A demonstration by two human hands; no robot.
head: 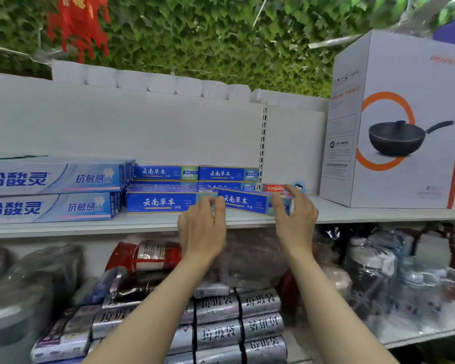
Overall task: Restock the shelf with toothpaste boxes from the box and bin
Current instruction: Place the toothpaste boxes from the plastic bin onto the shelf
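Toothpaste boxes point(166, 202) in blue sit stacked on the white shelf point(352, 214), left of a big wok carton point(394, 122). One blue box point(250, 203) lies askew at the front; the left hand point(202, 227) and right hand point(296, 216) pinch its two ends.

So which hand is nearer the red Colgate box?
Right. The right hand has its fingertips just beside the Colgate box; the left hand is further left, at the blue toothpaste box.
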